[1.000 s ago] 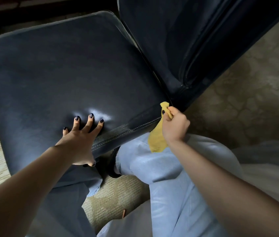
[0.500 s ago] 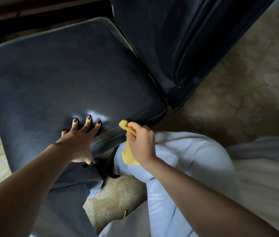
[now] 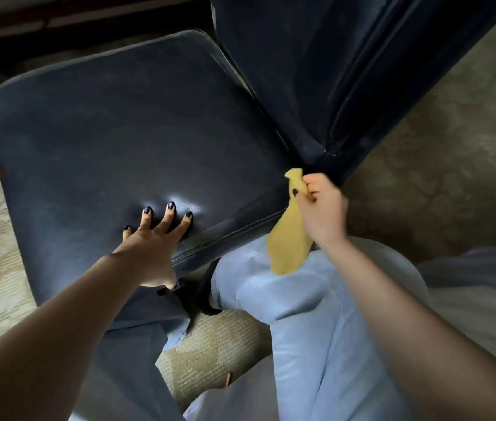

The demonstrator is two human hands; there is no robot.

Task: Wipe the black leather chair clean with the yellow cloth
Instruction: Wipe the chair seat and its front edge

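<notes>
The left hand (image 3: 152,247) presses flat, fingers spread, on the chair (image 3: 125,132) seat's front edge. The right hand (image 3: 321,208) pinches the cloth (image 3: 287,241), which hangs off the seat's front right corner.

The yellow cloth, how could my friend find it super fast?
Find the big black leather chair. At its near right corner, the right hand pinches the yellow cloth, dangling over pale blue trousers. Nothing else is bright yellow.

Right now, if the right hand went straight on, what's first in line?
Probably the chair's backrest base, where it joins the seat; the right hand, gripping the yellow cloth, sits just short of it. Depth unclear.
</notes>
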